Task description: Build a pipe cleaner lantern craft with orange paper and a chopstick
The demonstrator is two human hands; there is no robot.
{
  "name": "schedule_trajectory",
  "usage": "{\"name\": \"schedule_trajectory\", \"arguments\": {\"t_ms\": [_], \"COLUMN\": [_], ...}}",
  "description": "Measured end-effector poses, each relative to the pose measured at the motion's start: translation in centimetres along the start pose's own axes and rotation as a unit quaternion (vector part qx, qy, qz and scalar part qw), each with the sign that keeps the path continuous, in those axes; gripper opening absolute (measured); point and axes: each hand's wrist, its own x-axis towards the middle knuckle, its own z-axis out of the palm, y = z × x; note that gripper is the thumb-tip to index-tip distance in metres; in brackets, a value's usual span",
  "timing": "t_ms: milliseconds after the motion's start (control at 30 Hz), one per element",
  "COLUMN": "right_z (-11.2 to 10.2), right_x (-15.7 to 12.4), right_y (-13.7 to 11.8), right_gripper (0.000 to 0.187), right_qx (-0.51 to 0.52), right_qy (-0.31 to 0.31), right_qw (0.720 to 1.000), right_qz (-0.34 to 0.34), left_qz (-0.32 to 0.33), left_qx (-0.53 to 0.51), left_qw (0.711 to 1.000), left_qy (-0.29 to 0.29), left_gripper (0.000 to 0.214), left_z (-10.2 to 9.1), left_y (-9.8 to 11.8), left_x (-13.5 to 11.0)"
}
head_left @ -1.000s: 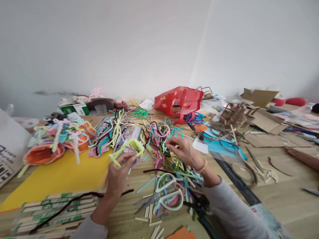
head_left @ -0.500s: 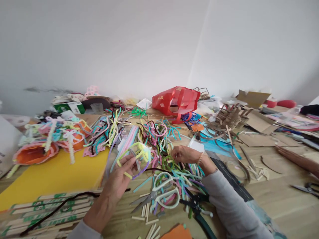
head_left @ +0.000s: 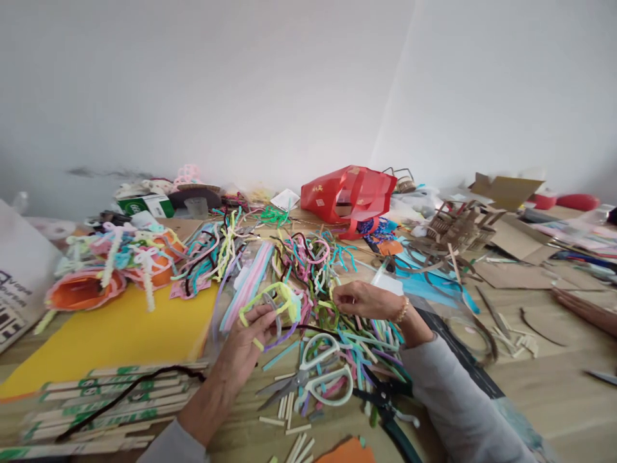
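Left fingers grip a yellow frame jutting past their tips; right fingers curl, their hold unclear.

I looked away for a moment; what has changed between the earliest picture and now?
The left hand, still holding the yellow-green pipe-cleaner frame, moved rightward. The right hand shifted slightly right and nearer the wearer; whether it holds anything is unclear. The white-handled scissors and red bag stayed put.
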Motion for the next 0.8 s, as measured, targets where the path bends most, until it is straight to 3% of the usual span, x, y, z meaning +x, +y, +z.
{"name": "schedule_trajectory", "arguments": {"t_ms": [133,233,333,433,500,567,667,800], "right_z": [-0.1,-0.5,-1.2,-1.8,-1.9,-1.4,0.4,3.5], "right_x": [-0.1,-0.9,-2.2,-3.1,-3.0,-2.4,-0.8,1.1], "right_y": [-0.4,-1.3,-2.6,-4.5,-5.9,-7.1,-8.2,-8.0], "right_gripper": [0.017,0.021,0.023,0.024,0.02,0.017,0.014,0.009], "right_qx": [-0.032,-0.152,-0.328,-0.423,-0.396,-0.3,-0.13,-0.038], "right_qy": [-0.013,-0.015,0.012,0.094,0.168,0.215,0.215,0.21], "right_qw": [0.999,0.986,0.928,0.874,0.882,0.923,0.968,0.977], "right_qz": [0.017,0.071,0.178,0.222,0.192,0.11,0.007,0.003], "left_qz": [0.001,0.002,0.009,0.019,0.019,0.017,0.019,0.026], "left_qx": [0.004,0.004,0.008,0.015,0.017,0.013,-0.001,-0.021], "left_qw": [1.0,1.0,1.0,0.999,1.0,1.0,1.0,0.999], "left_qy": [-0.004,-0.011,-0.018,-0.021,-0.018,-0.015,-0.005,0.006], "left_gripper": [0.033,0.032,0.032,0.03,0.029,0.03,0.031,0.032], "left_z": [-0.2,-0.3,-0.1,0.2,0.3,0.3,0.2,-0.1], "left_y": [-0.1,-0.2,-0.4,-0.5,-0.5,-0.6,-0.7,-0.8], "left_x": [0.1,0.2,0.1,-0.2,-0.3,-0.3,-0.2,0.0]}}
